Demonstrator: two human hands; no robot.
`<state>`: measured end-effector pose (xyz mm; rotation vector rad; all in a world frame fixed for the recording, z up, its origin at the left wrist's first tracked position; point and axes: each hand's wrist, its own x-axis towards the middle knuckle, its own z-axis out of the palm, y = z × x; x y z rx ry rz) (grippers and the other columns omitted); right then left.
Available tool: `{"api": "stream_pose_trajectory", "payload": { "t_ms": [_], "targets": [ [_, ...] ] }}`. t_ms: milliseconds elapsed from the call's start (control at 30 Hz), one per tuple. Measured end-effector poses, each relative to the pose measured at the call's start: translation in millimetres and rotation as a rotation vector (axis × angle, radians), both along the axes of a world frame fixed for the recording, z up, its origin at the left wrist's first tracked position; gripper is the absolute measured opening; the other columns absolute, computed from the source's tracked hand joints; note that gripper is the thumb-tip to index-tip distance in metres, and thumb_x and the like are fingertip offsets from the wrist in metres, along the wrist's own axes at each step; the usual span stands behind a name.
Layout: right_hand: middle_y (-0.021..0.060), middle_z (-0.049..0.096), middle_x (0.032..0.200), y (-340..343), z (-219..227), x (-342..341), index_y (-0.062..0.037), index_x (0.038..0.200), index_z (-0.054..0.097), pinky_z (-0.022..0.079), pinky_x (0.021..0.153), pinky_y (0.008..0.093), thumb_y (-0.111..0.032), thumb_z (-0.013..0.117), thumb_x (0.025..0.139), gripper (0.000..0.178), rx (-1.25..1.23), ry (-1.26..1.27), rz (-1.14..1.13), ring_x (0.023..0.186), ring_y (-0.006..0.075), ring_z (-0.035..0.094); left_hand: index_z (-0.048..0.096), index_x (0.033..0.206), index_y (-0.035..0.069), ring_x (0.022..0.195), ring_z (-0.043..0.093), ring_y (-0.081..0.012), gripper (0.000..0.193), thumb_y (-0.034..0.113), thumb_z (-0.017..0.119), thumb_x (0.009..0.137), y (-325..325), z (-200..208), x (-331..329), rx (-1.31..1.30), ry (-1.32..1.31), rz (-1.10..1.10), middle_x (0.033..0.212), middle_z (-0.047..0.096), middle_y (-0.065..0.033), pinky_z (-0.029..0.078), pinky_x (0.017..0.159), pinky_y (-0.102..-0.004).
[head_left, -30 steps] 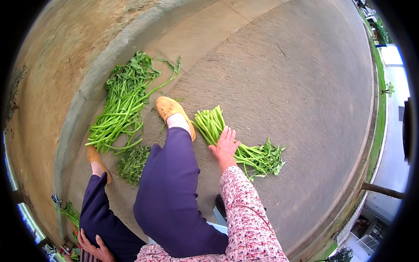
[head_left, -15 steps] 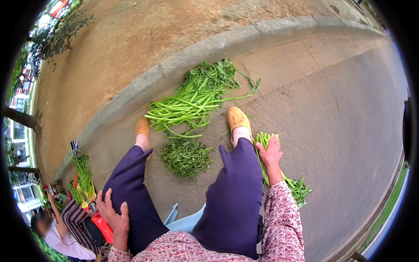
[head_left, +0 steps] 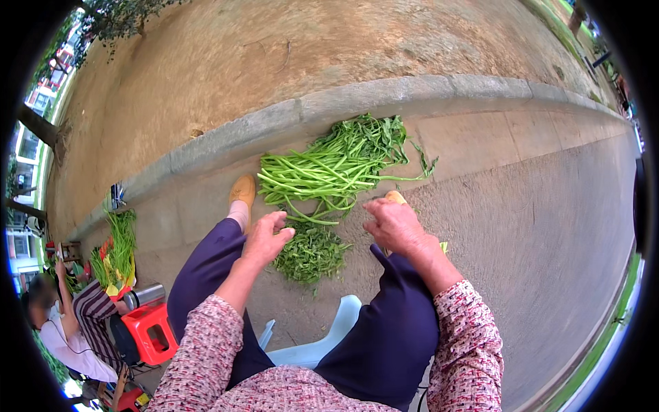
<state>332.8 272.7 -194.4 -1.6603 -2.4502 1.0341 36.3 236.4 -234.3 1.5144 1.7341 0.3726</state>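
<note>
In front of me lies a loose heap of long green-stemmed leafy vegetables (head_left: 319,172), stems toward the left and leaves toward the upper right. Nearer, between my feet, sits a small mound of plucked green leaves (head_left: 312,254). My left hand (head_left: 266,240) hovers at the left edge of that mound, thumb and fingers apart, nothing in it. Over my right shoe, my right hand (head_left: 395,225) hangs close to the stem ends, fingers loosely bent and apart, with nothing seen in them. Past my right wrist only a pale tip of the stem bundle (head_left: 443,246) shows; my arm hides the rest.
A concrete kerb (head_left: 357,99) runs behind the heap, with bare earth beyond. Beneath me is a light blue plastic seat (head_left: 322,347). To the left are a red stool (head_left: 152,335), a metal cup (head_left: 145,295), more greens (head_left: 122,240) and a seated person (head_left: 75,336).
My left hand has risen off my left thigh and moved forward. My right hand has left the stem bundle on the right and come inward toward the heap. The view has shifted.
</note>
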Motion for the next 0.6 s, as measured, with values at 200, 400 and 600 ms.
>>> {"api": "stream_pose_trajectory", "payload": {
  "t_ms": [200,400,600],
  "targets": [
    [0.0165,0.039,0.138,21,-86,-24,-0.0071,0.107,0.064,0.037,0.093,0.0489,-0.014,0.059,0.076,0.033,0.109,-0.321,0.436,0.128,0.0356,0.036,0.053,0.122,-0.003,0.093,0.062,-0.0215,0.054,0.022,0.068,0.076,-22,-23,31,-0.334,-0.143,-0.141,0.1,0.064,-0.0145,0.049,0.082,-0.0335],
    [0.0155,0.035,0.14,61,-127,-71,-0.0087,0.12,0.056,0.036,0.096,0.0509,-0.013,0.062,0.072,0.048,0.089,-0.408,0.593,0.132,0.0344,0.031,0.052,0.123,-0.001,0.104,0.057,-0.0195,0.048,0.024,0.063,0.084,-15,63,34,-0.348,-0.27,-0.414,0.111,0.06,-0.012,0.045,0.09,-0.032],
    [0.0059,0.057,0.1,58,-127,-81,-0.011,0.089,0.063,0.037,0.079,0.0408,-0.014,0.06,0.074,0.015,0.284,0.021,0.244,0.099,0.0221,0.053,0.051,0.121,0.006,0.101,0.056,-0.018,0.038,0.028,0.058,0.091,-8,58,25,-0.663,-0.938,0.423,0.11,0.059,-0.0074,0.047,0.085,-0.0355]
  ]
}}
